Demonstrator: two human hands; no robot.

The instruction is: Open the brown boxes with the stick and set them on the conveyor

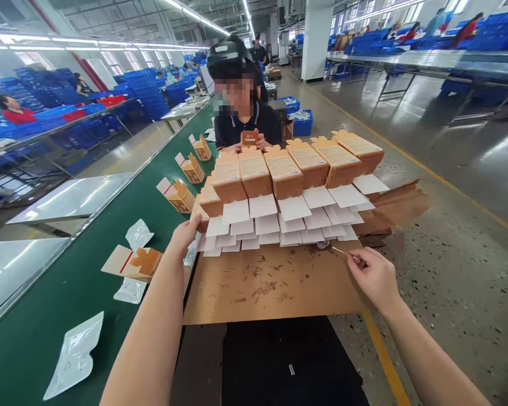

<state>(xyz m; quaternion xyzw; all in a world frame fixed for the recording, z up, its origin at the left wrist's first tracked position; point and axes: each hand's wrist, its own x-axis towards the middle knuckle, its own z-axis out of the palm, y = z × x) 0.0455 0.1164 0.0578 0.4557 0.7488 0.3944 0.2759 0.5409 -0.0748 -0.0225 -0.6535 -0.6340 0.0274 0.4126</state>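
My right hand (372, 273) pinches a thin pale stick, like a cotton swab (338, 250), its far tip at a small dark round dish (323, 245) on the brown board. Stacked in rows before me are several brown cartons (283, 172), their white flaps (294, 208) sticking out toward me. At the left end of the stack, my left hand (187, 234) is closed on a lower carton (204, 224); its fingertips are partly hidden.
A green belt (63, 332) runs along the left, carrying open cartons (180, 197) and clear plastic pouches (74, 355). Behind the stack, a person (248, 121) holds a small brown carton (249, 138). Brown paper (400, 206) juts out at the right, and the board (266, 293) has dark smears.
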